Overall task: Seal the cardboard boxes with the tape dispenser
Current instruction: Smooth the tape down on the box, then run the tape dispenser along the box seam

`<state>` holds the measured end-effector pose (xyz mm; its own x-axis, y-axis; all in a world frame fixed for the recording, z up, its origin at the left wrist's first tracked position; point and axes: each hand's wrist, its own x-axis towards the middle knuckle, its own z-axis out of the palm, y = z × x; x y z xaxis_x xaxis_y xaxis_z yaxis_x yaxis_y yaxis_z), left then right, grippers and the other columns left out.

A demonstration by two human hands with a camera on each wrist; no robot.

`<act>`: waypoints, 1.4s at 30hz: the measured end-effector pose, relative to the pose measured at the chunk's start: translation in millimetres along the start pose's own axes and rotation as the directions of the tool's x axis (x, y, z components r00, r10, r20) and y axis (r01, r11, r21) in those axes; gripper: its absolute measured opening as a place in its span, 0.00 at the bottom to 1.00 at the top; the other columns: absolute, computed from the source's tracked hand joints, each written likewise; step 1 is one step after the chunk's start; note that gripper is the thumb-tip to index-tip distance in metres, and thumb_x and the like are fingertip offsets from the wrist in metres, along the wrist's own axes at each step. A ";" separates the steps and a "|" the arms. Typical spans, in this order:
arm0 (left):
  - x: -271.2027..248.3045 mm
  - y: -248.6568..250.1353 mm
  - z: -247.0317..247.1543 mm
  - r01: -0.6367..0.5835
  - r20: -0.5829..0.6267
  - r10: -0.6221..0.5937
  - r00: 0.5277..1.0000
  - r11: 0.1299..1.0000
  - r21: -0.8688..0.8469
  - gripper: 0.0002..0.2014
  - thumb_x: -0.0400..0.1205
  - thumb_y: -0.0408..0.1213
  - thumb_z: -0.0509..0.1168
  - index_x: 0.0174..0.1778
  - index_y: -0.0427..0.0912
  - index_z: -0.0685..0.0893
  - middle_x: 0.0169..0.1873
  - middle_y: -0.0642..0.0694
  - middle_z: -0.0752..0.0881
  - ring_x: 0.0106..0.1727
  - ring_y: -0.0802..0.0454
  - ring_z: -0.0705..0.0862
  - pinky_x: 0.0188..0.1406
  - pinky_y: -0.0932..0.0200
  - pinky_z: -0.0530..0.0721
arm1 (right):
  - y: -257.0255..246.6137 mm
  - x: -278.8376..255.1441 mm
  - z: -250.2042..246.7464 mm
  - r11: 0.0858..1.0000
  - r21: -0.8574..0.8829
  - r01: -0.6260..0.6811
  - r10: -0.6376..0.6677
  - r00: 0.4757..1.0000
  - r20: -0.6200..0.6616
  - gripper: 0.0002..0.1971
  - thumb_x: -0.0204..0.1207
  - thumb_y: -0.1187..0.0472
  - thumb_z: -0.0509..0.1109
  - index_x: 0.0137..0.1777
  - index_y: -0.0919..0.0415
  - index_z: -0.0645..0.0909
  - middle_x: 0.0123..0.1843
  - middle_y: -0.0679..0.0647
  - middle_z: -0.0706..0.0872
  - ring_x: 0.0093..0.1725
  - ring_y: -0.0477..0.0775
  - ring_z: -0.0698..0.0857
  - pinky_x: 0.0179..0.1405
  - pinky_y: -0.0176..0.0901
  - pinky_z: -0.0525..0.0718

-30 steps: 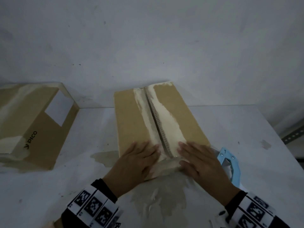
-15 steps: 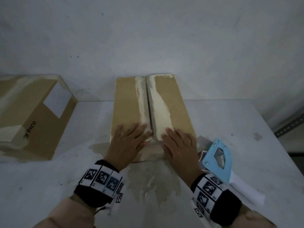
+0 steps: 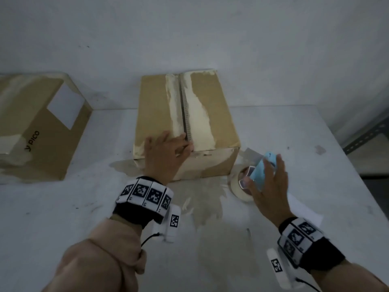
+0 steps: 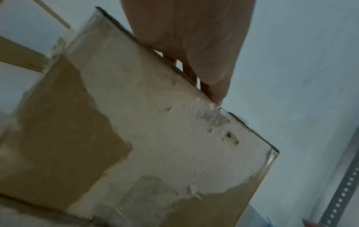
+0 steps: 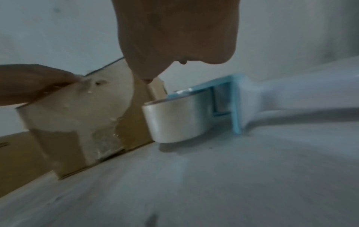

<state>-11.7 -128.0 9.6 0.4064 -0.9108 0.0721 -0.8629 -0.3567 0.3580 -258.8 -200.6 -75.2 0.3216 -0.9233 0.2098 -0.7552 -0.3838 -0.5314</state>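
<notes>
A brown cardboard box [image 3: 210,106] stands at the table's middle, flaps closed, with torn pale strips along its seam. My left hand [image 3: 166,152] lies flat on the near end of the box [image 4: 155,138] top, fingers [image 4: 194,38] straight, tips at the seam. Right of the box, the light blue tape dispenser [image 3: 262,169] with its clear tape roll [image 3: 237,186] sits on the table. My right hand [image 3: 269,186] hovers spread over it, thumb left, fingers right. In the right wrist view the dispenser [image 5: 235,107] rests on the table under my palm, ungripped.
A second brown box [image 3: 37,123] with a white label lies at the left against the wall. A white sheet [image 3: 305,209] lies under the dispenser. The white table [image 3: 63,207] ends at the right by a metal shelf frame [image 3: 368,133].
My right hand has left the box top and moved right and down over the tape dispenser. My left hand stays flat on the box.
</notes>
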 end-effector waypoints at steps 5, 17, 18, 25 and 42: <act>-3.1 2.3 2.9 0.100 -0.058 -0.099 0.993 0.995 0.004 0.30 0.78 0.64 0.50 0.73 0.54 0.70 0.80 0.51 0.64 0.82 0.46 0.55 0.76 0.35 0.43 | 28.4 -8.2 -10.2 0.977 -0.069 -0.201 0.207 0.974 0.095 0.52 0.62 0.28 0.64 0.78 0.64 0.57 0.76 0.70 0.64 0.66 0.75 0.74 0.58 0.65 0.79; -1.4 3.5 4.9 0.108 0.039 -0.120 0.992 0.965 0.237 0.30 0.81 0.64 0.42 0.79 0.59 0.56 0.82 0.52 0.53 0.83 0.49 0.50 0.76 0.32 0.43 | 55.5 -16.3 -19.6 0.977 -0.199 -0.080 0.136 0.949 0.285 0.57 0.57 0.33 0.74 0.81 0.54 0.49 0.56 0.63 0.80 0.53 0.66 0.81 0.51 0.55 0.79; -1.4 4.6 4.5 0.104 0.043 -0.118 0.992 0.965 0.241 0.30 0.81 0.64 0.42 0.79 0.59 0.56 0.82 0.52 0.53 0.83 0.49 0.50 0.76 0.33 0.43 | 55.0 -17.6 -21.6 0.974 -0.209 -0.083 0.142 0.949 0.283 0.54 0.61 0.35 0.74 0.80 0.56 0.52 0.56 0.65 0.81 0.53 0.66 0.81 0.50 0.54 0.79; -0.7 4.3 1.6 0.100 0.060 -0.117 0.991 0.966 0.240 0.30 0.81 0.64 0.42 0.79 0.59 0.55 0.82 0.53 0.52 0.83 0.49 0.49 0.77 0.33 0.44 | 26.3 -24.7 -72.6 0.975 0.174 -0.138 0.100 0.972 0.211 0.39 0.67 0.48 0.77 0.75 0.52 0.62 0.63 0.55 0.80 0.54 0.58 0.84 0.51 0.55 0.85; -4.7 3.4 3.4 0.061 0.108 -0.093 0.990 0.961 0.268 0.47 0.63 0.68 0.23 0.79 0.59 0.56 0.82 0.51 0.53 0.82 0.46 0.52 0.74 0.31 0.49 | -83.0 49.1 -144.9 0.735 0.678 -0.007 -0.078 0.992 0.095 0.40 0.50 0.49 0.77 0.61 0.51 0.59 0.44 0.47 0.82 0.36 0.56 0.87 0.35 0.46 0.88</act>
<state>-17.5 -125.6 7.4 0.4500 -0.8909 -0.0626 -0.8854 -0.4542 0.0989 -263.1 -215.9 98.1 0.4324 -0.8851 0.1719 -0.1706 -0.2675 -0.9483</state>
